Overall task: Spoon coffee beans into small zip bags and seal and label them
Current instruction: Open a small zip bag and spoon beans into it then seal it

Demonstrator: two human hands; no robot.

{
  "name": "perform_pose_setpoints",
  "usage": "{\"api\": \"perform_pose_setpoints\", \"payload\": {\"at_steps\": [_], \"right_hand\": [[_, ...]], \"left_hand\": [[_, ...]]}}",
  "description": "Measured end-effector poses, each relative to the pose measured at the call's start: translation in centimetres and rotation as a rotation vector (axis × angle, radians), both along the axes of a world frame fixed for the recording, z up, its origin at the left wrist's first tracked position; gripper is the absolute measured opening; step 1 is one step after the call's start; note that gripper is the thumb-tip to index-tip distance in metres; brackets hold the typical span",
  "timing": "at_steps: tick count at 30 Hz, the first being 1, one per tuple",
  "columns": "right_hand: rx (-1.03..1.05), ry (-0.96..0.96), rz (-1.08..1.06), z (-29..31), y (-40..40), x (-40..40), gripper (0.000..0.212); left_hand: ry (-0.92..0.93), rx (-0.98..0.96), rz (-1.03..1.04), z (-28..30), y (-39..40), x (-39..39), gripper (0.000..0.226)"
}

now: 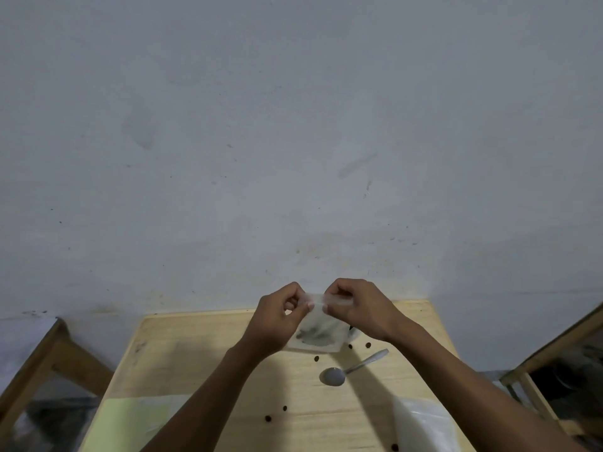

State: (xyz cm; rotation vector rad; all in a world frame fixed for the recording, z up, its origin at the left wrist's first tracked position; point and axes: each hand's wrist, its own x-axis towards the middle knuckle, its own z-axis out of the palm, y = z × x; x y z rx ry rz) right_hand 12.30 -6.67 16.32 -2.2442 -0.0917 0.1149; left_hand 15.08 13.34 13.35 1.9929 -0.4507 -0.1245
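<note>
Pale wooden tabletop (202, 363) with visible grain, set against a grey wall. Metal spoon (350, 368) lying on it right of centre, bowl toward the near side, handle angled away to the right. Loose coffee beans (316, 358) scattered on the wood: some just beyond the spoon, two more nearer the front edge, one at the very bottom. Pale yellow-green sheet (130, 422) flat at the near left corner. Clear plastic bag (421, 425) at the near right corner, partly cut off by the picture's edge.
</note>
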Motion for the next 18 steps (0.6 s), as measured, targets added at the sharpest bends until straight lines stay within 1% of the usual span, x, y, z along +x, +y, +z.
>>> {"api": "perform_pose_setpoints", "payload": {"at_steps": [6,11,14,17,18], "right_hand": [[-0.224,-0.092,0.058,1.0,1.2,0.4,0.009],[-0.362,-0.171,0.098,1.5,1.5,0.5,0.014],[-0.378,-0.187,0.089,1.8,1.1,0.4,0.012],[-0.302,-0.151,0.051,1.7,-0.1,0.0,0.008],[-0.293,-0.143,0.031,1.5,-0.7,-0.1,0.010]], "left_hand": [[-0.097,0.058,-0.044,0.8,-0.4,0.0,0.024],[-0.091,0.052,-0.018,1.3,0.3,0.1,0.025],[-0.073,0.038,0.009,1.4,1.1,0.1,0.026],[-0.006,0.049,0.057,1.8,2.8,0.3,0.024],[0.011,0.032,0.067,1.9,3.7,0.4,0.021]]}}
